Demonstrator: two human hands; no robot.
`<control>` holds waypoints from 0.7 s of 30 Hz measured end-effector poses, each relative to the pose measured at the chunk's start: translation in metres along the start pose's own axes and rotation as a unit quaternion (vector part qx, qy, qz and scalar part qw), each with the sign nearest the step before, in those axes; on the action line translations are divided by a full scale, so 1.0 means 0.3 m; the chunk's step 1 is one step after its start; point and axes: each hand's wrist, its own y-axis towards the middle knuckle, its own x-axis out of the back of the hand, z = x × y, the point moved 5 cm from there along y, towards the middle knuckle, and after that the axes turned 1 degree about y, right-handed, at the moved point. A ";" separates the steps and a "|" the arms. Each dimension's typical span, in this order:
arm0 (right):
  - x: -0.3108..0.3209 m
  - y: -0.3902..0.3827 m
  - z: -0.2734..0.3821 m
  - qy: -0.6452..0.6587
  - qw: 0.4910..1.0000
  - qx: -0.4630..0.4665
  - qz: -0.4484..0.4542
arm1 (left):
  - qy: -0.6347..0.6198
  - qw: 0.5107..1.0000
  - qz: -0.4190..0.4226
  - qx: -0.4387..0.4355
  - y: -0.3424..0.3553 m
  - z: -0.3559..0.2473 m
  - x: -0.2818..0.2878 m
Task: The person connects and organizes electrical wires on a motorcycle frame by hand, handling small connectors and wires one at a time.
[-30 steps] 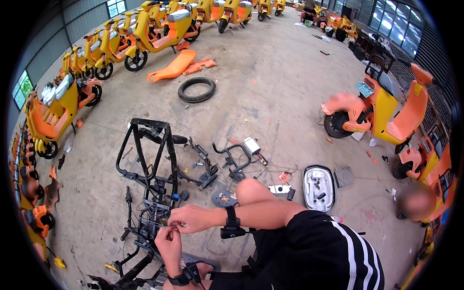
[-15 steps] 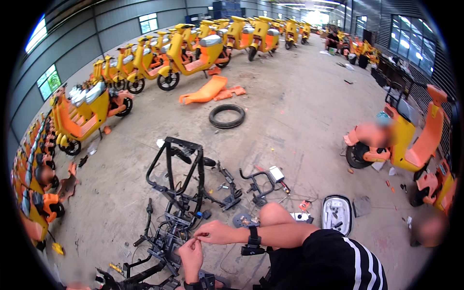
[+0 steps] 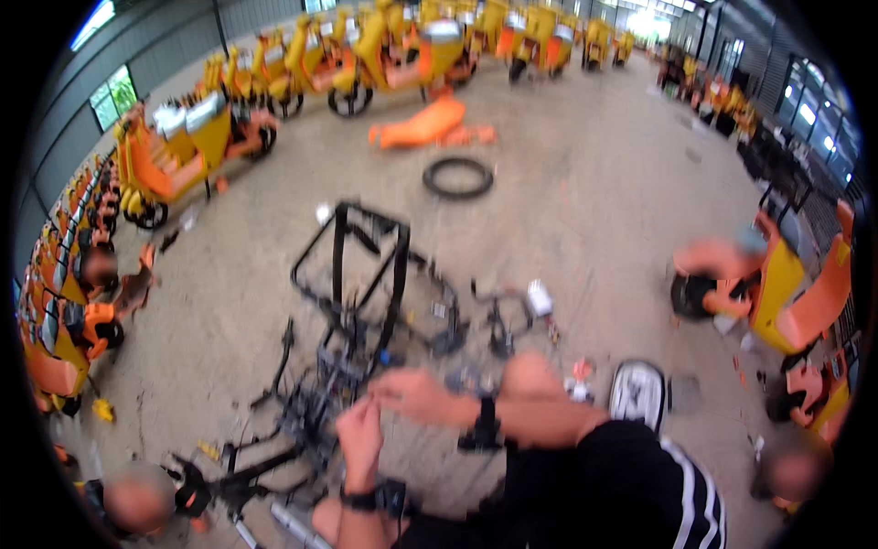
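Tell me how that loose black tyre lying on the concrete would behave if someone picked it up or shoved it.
The black tyre lies flat, so a push would probably slide it rather than roll it. With no wheel inside, it is likely light and somewhat flexible. Stood on edge, it could roll across the concrete floor.

The stripped frame [image 3: 352,274] was black against a pale grey concrete floor [image 3: 585,210]. Rows of scooters [image 3: 402,46] were yellow and orange, and a loose body panel [image 3: 425,123] lay bright orange. The tyre [image 3: 457,177] was black. Both wrists carried black watches [image 3: 483,423]. The shorts [image 3: 631,485] were black with white side stripes. A small case [image 3: 637,393] showed white rimmed in black
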 end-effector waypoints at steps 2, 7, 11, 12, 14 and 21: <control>-0.053 -0.046 0.008 0.008 1.000 0.011 -0.020 | 0.004 0.999 0.029 0.024 0.033 -0.009 -0.038; 0.024 0.011 -0.013 -0.009 0.997 0.063 -0.043 | -0.173 0.973 0.016 0.150 0.005 -0.035 -0.058; 0.025 0.024 0.017 -0.054 0.991 0.113 -0.054 | -0.176 0.974 -0.002 0.145 0.008 -0.049 -0.062; 0.022 0.025 0.026 -0.063 0.988 0.127 -0.062 | -0.151 0.980 -0.012 0.127 0.007 -0.052 -0.057; -0.005 0.006 0.045 -0.075 0.984 0.150 -0.066 | -0.106 0.988 -0.040 0.101 -0.021 -0.022 -0.037; 0.006 0.028 0.031 -0.098 0.976 0.177 -0.077 | -0.079 0.995 -0.045 0.034 0.002 -0.002 -0.051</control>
